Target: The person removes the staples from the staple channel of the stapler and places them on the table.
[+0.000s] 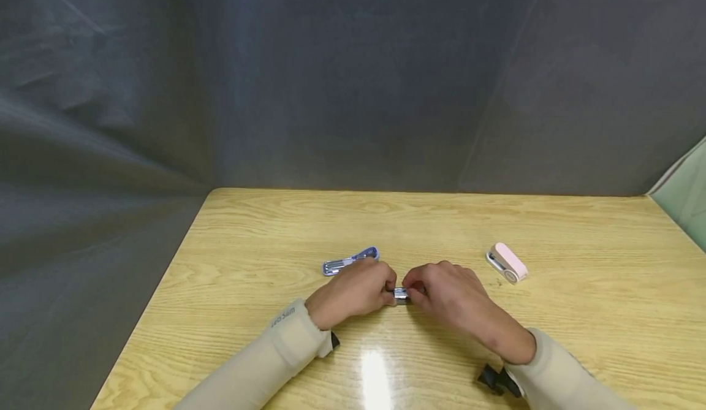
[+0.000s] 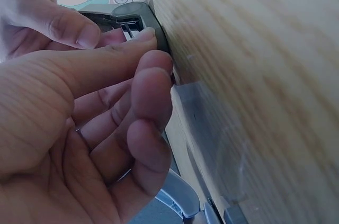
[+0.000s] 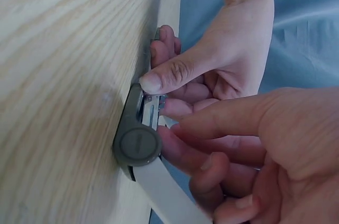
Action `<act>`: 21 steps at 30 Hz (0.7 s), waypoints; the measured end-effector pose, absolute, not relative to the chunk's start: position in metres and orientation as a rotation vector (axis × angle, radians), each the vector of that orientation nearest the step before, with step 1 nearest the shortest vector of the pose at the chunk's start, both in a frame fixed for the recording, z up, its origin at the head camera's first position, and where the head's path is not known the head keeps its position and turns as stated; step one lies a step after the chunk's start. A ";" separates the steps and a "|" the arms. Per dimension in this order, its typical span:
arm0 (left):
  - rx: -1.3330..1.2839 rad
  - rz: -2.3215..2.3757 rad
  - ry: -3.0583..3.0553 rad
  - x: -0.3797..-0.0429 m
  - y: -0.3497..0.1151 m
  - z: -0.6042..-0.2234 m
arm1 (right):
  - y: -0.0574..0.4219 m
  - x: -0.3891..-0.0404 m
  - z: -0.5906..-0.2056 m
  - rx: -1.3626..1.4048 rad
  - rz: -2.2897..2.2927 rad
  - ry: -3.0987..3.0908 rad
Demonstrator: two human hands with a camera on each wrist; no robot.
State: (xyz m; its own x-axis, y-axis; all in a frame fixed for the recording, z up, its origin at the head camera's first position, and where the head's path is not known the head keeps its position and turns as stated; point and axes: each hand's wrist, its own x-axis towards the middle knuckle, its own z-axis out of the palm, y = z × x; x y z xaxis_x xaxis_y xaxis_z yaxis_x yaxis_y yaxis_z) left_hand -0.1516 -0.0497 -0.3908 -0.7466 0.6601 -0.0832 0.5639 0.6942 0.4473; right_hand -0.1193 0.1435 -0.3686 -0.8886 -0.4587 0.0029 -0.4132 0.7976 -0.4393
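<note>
An opened stapler (image 1: 401, 294) with a dark grey base (image 3: 124, 128) and a pale upper arm (image 3: 164, 192) lies low over the table between the two hands. Its metal staple channel (image 3: 150, 112) is exposed. My left hand (image 1: 358, 290) grips one end of the base, thumb on top and fingers beneath. From the other side my right hand (image 1: 449, 293) reaches in, thumb and forefinger pinching at the channel. Whether a loose staple strip sits between those fingertips is hidden. Just beyond the left hand rests a blue stapler (image 1: 336, 266), spread open.
A pink stapler (image 1: 508, 261) stands to the right of the right hand on the wood-grain table (image 1: 265, 226). Dark sheeting (image 1: 353, 91) rises behind the table's far edge and along its left side.
</note>
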 end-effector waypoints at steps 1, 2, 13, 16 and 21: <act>0.981 0.587 2.667 -0.152 -0.050 -0.390 | 0.144 -0.120 -0.369 -0.702 -0.672 2.880; 0.981 0.587 2.667 -0.152 -0.050 -0.390 | 0.144 -0.120 -0.369 -0.704 -0.679 2.881; 0.971 0.610 2.659 -0.151 -0.049 -0.391 | 0.143 -0.117 -0.366 -0.714 -0.567 2.921; 0.970 0.611 2.656 -0.151 -0.049 -0.392 | 0.145 -0.117 -0.363 -0.710 -0.596 2.909; 0.977 0.616 2.658 -0.151 -0.051 -0.392 | 0.147 -0.119 -0.360 -0.724 -0.704 2.844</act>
